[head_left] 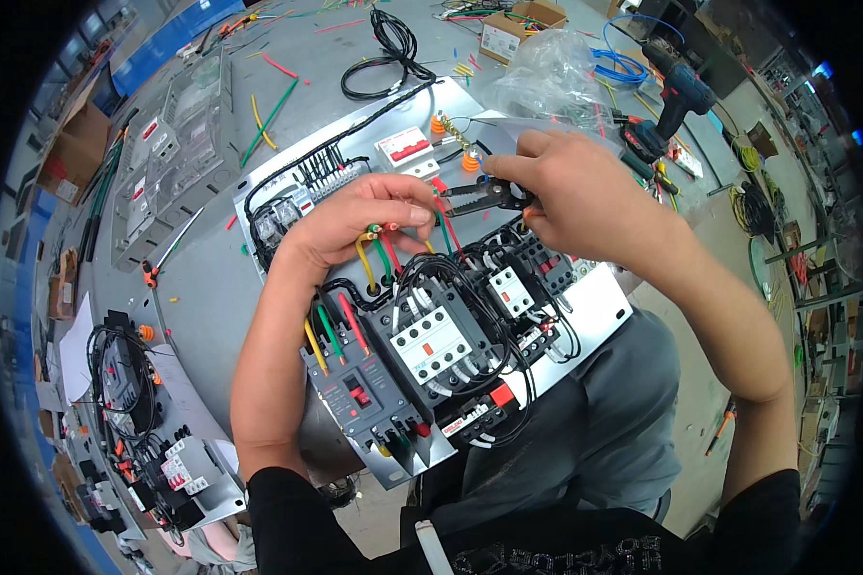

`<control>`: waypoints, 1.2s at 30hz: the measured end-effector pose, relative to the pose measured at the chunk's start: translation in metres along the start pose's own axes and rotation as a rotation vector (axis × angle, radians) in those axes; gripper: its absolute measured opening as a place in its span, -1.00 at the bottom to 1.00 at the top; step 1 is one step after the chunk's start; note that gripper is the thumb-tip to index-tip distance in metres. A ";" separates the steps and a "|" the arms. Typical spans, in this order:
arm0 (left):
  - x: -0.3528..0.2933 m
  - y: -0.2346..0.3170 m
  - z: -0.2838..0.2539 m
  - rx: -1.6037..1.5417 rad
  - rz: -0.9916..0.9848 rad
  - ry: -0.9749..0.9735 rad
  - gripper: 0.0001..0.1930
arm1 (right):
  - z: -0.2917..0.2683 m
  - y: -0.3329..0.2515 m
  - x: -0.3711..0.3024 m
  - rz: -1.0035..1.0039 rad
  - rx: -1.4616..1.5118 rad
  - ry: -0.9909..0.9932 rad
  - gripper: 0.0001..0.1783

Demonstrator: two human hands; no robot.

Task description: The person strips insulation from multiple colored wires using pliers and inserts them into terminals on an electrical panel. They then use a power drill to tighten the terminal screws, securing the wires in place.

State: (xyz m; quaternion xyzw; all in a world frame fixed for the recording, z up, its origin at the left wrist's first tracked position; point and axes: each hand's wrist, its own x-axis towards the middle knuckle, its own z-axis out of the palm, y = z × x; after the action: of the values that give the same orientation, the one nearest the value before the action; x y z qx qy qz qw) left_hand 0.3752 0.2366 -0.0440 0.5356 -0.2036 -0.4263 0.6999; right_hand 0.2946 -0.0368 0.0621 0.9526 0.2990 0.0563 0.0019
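Note:
My right hand (pixel 566 187) is closed round the handles of a black wire stripper (pixel 481 196), its jaws pointing left. At the jaws is the upper end of a red wire (pixel 441 196), beside a green wire. My left hand (pixel 360 216) pinches at this red wire with thumb and fingertips; the exact grip is partly hidden. Under its palm, cut ends of yellow, green and red wires (pixel 385 251) stand up from a metal mounting panel (pixel 594 297). The panel carries a dark circuit breaker (pixel 360 395), a white-topped contactor (pixel 430 345) and a smaller contactor (pixel 511 292).
The panel leans over my lap at the grey table (pixel 292 125). Farther back lie a coiled black cable (pixel 393 67), a clear plastic bag (pixel 551 81) and a small cardboard box (pixel 518 34). A cordless drill (pixel 676 101) stands at right; another wired panel (pixel 153 422) lies at left.

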 end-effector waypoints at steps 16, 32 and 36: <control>-0.001 0.001 0.002 0.020 0.004 0.104 -0.81 | 0.004 -0.012 -0.001 0.006 -0.008 -0.025 -0.59; 0.004 -0.016 -0.014 -0.100 0.067 -0.034 -0.76 | 0.020 -0.022 0.015 -0.078 0.000 0.055 -0.53; 0.004 -0.017 -0.013 -0.093 0.083 -0.028 -0.76 | 0.020 -0.021 0.016 -0.084 0.015 0.047 -0.53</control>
State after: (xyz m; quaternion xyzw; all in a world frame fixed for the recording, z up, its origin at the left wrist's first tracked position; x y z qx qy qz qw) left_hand 0.3805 0.2402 -0.0645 0.4875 -0.2155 -0.4133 0.7383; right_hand 0.2978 -0.0100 0.0430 0.9377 0.3389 0.0764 -0.0099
